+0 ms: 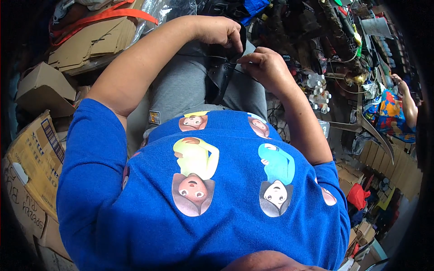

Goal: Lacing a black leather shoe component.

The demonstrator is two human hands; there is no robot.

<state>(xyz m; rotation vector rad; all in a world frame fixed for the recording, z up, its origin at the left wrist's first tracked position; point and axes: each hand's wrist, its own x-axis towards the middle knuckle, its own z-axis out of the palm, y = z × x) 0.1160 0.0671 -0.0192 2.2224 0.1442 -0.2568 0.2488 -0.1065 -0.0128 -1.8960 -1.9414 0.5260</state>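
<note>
A black, leather-like piece (219,77) with small holes or studs lies over my lap, between my grey-trousered thighs. At its far end my left hand (220,32) is closed on it, with the fingers bent downward. Just right of the piece, my right hand (267,67) pinches with thumb and forefinger at a thin dark cord (238,70) that runs to the piece. The pinch point is small and partly hidden, and how the cord is fixed to the piece cannot be made out.
Stacked flat cardboard (97,43) with an orange strap (113,13) stands at the far left, near an open carton (45,88). Several small clear bottles (318,92) stand right of my right forearm. Another person's arm (409,106) shows at the far right.
</note>
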